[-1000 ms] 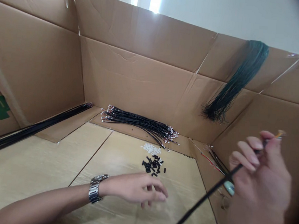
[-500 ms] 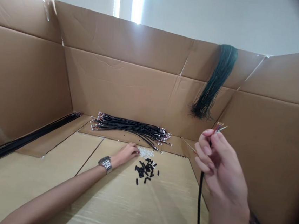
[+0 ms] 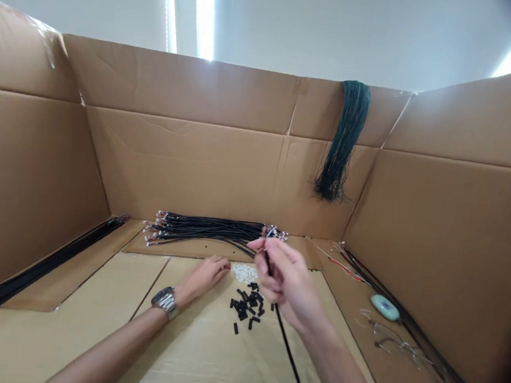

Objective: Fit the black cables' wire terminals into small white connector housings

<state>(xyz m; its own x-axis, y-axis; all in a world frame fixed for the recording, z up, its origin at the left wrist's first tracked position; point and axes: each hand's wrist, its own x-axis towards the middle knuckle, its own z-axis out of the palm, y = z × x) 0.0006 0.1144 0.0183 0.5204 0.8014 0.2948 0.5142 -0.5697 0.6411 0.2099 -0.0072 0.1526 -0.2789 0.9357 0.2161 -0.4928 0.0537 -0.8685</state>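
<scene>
My right hand (image 3: 281, 275) grips a black cable (image 3: 289, 351) near its end. Short coloured wires (image 3: 266, 234) stick up out of its pinch, and the cable trails down toward me. On the left, my left hand (image 3: 204, 278), with a metal watch on the wrist, rests on the work surface with its fingers drawn together. Its fingertips are at the left edge of a pile of small white connectors (image 3: 244, 273); anything between them is too small to make out. Just below that pile lie loose short black pieces (image 3: 244, 306).
Behind the hands lies a bundle of black cables (image 3: 216, 228) with white-connector ends. Dark green strands (image 3: 345, 146) hang over the cardboard wall (image 3: 185, 167). Long black cables (image 3: 45, 264) run along the left. Glasses (image 3: 403, 344) and a pale green oval object (image 3: 385, 307) lie right.
My right hand has moved left and inward with the cable, now close to the white pile. My left hand stays beside the pile. The view has swung to the right.
</scene>
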